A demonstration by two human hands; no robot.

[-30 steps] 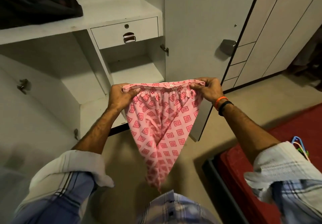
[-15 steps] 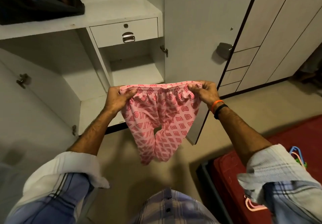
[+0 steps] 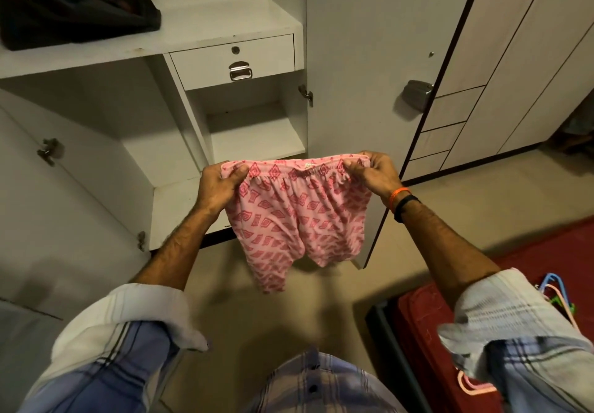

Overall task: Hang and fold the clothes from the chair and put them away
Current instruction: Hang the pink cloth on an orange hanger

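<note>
The left hand (image 3: 221, 187) pinches one end of the pink patterned cloth shorts' (image 3: 297, 213) elastic waistband; the right hand (image 3: 374, 174) pinches the other. Both grips are closed on it.

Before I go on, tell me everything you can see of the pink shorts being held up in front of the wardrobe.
The pink shorts look like thin, soft cloth, light pink with a darker pink diamond print. A gathered elastic waistband runs along the top, with a small tag at its middle. The left hand and right hand each pinch one end of the waistband, stretching it level. The rest hangs free in the air above the floor, in front of the open wardrobe. Two short legs hang down, the left lower. Only the hands touch the shorts.
</note>
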